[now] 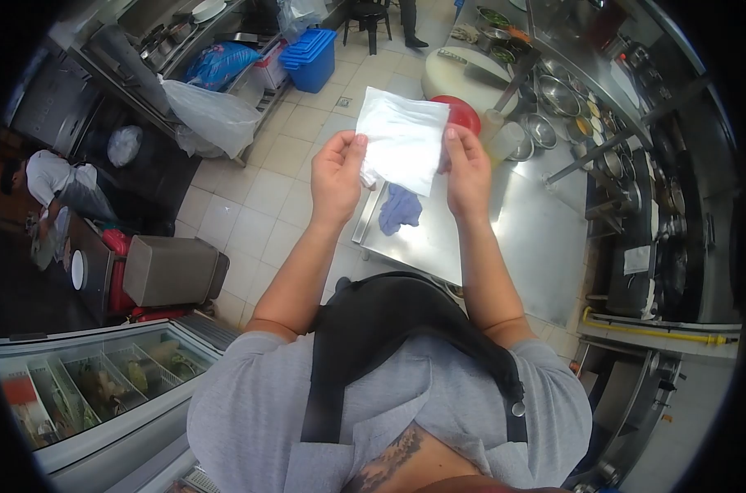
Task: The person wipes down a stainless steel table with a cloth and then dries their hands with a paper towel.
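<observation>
Holding up a squarish white sheet (399, 141) at upper centre of the frame, pinching its left edge with the left hand (337, 177) and its right edge with the right hand (469, 174), both closed with fingers curled. Showing a crumpled blue cloth (400, 209) just below the sheet, on the steel worktop (525, 230). Showing, farther up and right, a red round item (465, 117), then a knife (474, 67) on a round white board (440, 78).

sheet (401, 140): plain white | cloth (401, 210): violet-blue | apron (397, 306): black | shirt (250, 403): grey | tub (309, 67): blue | floor tiles (266, 187): off-white
</observation>
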Action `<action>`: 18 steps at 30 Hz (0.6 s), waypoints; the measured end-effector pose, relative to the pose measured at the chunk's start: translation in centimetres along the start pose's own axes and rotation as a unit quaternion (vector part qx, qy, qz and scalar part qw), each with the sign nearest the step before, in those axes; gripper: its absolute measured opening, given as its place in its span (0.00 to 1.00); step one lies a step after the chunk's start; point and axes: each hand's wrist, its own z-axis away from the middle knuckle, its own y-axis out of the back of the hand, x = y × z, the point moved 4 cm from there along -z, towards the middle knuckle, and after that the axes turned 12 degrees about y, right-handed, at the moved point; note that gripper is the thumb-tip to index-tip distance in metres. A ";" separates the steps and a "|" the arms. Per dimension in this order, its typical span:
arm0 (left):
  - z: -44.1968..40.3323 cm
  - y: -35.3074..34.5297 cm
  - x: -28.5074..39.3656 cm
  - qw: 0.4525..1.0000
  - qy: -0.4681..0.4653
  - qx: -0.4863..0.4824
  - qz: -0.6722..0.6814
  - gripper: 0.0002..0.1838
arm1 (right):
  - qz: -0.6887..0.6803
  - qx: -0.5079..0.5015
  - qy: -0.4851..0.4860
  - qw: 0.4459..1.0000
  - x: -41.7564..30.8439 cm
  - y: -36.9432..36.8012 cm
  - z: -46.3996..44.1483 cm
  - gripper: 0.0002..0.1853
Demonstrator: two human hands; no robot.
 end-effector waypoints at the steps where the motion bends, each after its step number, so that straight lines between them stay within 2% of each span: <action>1: 0.1 0.1 0.2 0.999 -0.021 0.015 -0.025 0.11 | 0.101 0.024 0.088 0.991 -0.8 0.1 0.3 0.14; 2: 0.2 0.1 0.3 0.999 -0.023 0.015 -0.024 0.11 | 0.199 0.047 0.176 0.963 -1.9 0.0 0.8 0.15; 4: 0.7 0.1 1.5 0.979 -0.103 0.086 -0.154 0.11 | 0.151 0.013 0.181 0.972 -3.7 -1.7 2.3 0.17; 5: 0.8 0.1 1.0 0.972 -0.111 0.076 -0.192 0.10 | 0.102 -0.019 0.183 0.978 -4.5 -2.6 3.1 0.19; 7: 2.0 -1.2 1.2 0.958 -0.109 0.039 -0.261 0.10 | 0.057 -0.085 0.111 0.988 -3.4 -3.9 4.3 0.23; 8: 3.1 -2.8 1.6 0.952 -0.098 0.013 -0.291 0.09 | -0.029 -0.103 0.069 0.992 -1.8 -3.9 5.0 0.25; 9: 3.6 -4.0 1.1 0.927 -0.131 -0.026 -0.351 0.08 | -0.108 -0.098 0.011 0.989 -1.1 -4.2 5.3 0.27; 10: 3.7 -4.6 -0.1 0.887 -0.165 -0.115 -0.416 0.07 | -0.184 -0.085 -0.048 0.978 -0.4 -4.5 5.7 0.28; 11: 4.1 -5.6 -1.0 0.860 -0.260 -0.128 -0.421 0.06 | -0.253 -0.049 -0.122 0.959 -0.2 -4.9 5.9 0.29; 12: 4.4 -6.0 -0.3 0.870 -0.245 -0.131 -0.407 0.07 | -0.285 -0.052 -0.155 0.944 0.1 -5.1 5.6 0.30; 13: 4.7 -6.2 0.3 0.880 -0.227 -0.136 -0.393 0.09 | -0.286 -0.055 -0.151 0.944 0.1 -5.0 5.2 0.30; 14: 4.9 -6.1 1.1 0.879 -0.228 -0.138 -0.395 0.09 | -0.351 -0.064 -0.156 0.921 -0.1 -5.0 5.2 0.31; 15: 5.3 -5.6 2.3 0.879 -0.272 -0.106 -0.377 0.10 | -0.414 -0.069 -0.163 0.893 -1.1 -5.5 5.4 0.32; 16: 5.9 -5.1 3.0 0.878 -0.310 -0.074 -0.358 0.12 | -0.414 -0.059 -0.165 0.893 -1.7 -5.5 5.2 0.32; 17: 6.0 -4.7 2.8 0.882 -0.296 -0.078 -0.358 0.12 | -0.421 -0.075 -0.155 0.891 -2.2 -5.7 4.7 0.31; 18: 6.3 -4.2 3.0 0.862 -0.363 -0.036 -0.353 0.14 | -0.428 -0.090 -0.145 0.888 -2.6 -5.7 4.2 0.31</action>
